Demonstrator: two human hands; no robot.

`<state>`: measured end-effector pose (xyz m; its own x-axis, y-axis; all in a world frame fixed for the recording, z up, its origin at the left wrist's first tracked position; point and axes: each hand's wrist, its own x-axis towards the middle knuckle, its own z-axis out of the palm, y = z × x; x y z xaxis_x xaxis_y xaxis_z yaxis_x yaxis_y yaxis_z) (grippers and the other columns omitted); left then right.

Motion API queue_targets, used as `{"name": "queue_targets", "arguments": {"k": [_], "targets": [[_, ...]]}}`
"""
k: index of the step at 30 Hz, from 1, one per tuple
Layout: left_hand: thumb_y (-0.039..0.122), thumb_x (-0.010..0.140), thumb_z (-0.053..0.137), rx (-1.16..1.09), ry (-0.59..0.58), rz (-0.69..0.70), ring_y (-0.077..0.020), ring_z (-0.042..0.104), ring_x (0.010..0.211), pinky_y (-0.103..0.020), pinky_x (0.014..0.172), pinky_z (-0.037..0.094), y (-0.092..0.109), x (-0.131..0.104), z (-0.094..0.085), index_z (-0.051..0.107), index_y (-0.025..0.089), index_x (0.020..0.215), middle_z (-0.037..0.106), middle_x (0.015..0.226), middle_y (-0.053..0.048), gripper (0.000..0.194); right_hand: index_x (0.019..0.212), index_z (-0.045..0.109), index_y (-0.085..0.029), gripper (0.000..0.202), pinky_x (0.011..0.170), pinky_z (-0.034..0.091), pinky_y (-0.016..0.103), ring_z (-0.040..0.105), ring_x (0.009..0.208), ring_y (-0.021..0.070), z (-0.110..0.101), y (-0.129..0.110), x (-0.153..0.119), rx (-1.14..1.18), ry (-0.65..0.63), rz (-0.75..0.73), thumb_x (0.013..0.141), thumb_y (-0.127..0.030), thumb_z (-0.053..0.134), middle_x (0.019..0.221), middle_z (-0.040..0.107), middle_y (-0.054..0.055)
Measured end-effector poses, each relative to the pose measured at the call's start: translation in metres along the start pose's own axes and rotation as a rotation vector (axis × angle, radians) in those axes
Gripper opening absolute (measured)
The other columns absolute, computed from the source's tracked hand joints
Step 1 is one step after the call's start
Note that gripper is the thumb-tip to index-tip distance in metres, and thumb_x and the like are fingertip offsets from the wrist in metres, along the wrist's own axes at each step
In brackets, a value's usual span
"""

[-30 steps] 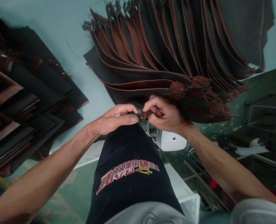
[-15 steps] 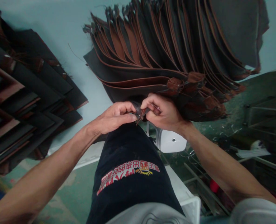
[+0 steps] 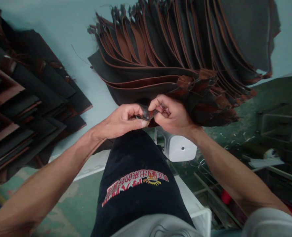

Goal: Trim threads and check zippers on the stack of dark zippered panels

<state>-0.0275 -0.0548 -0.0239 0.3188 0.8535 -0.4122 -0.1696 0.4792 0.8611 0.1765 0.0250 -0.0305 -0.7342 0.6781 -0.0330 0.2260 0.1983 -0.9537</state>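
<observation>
A row of dark fabric pieces with brown edges lies on the light blue table, overlapping one another. At the near side of this row, my left hand pinches the edge of a dark fabric piece between thumb and fingers. Close beside it, my right hand has curled fingers pressed on the same edge; a small metallic-looking item shows between them, too small to name. The fingertips of both hands almost meet.
More dark pieces are stacked at the left on the table. Below my right hand is a white rounded device. A dark apron with red lettering covers my lap. Metal frames stand at the right.
The view has shifted slightly. Both hands remain on the fabric edge, with the fingertips a little changed in position and the dark edge turned slightly between them.
</observation>
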Motion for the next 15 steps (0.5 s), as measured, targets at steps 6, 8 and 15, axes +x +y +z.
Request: {"name": "queue_targets", "arguments": {"k": [6, 8, 15], "targets": [[0.053, 0.081, 0.087, -0.015, 0.022, 0.024, -0.0108, 0.053, 0.064, -0.023, 0.06, 0.043, -0.001, -0.001, 0.003, 0.065, 0.016, 0.081, 0.064, 0.073, 0.0, 0.043, 0.092, 0.064, -0.022, 0.026, 0.055, 0.032, 0.024, 0.037, 0.058, 0.0088, 0.0, -0.001, 0.001, 0.013, 0.001, 0.037, 0.076, -0.004, 0.055, 0.071, 0.045, -0.007], [0.052, 0.083, 0.085, -0.008, 0.029, 0.025, -0.0111, 0.053, 0.064, -0.024, 0.059, 0.042, -0.003, -0.001, 0.003, 0.066, 0.015, 0.081, 0.064, 0.072, 0.0, 0.042, 0.092, 0.063, -0.022, 0.025, 0.055, 0.032, 0.024, 0.038, 0.058, 0.0088, 0.001, -0.001, 0.0, 0.03, -0.002, 0.035, 0.076, -0.005, 0.055, 0.071, 0.046, -0.007], [0.045, 0.08, 0.086, -0.018, 0.227, 0.088, -0.0099, 0.041, 0.058, -0.025, 0.053, 0.032, -0.008, 0.005, 0.019, 0.056, 0.019, 0.068, 0.051, 0.061, 0.004, 0.042, 0.092, 0.062, -0.023, 0.024, 0.059, 0.037, 0.025, 0.04, 0.062, 0.01, 0.003, 0.002, 0.001, 0.043, 0.022, 0.074, 0.077, -0.005, 0.056, 0.073, 0.045, -0.006]]}}
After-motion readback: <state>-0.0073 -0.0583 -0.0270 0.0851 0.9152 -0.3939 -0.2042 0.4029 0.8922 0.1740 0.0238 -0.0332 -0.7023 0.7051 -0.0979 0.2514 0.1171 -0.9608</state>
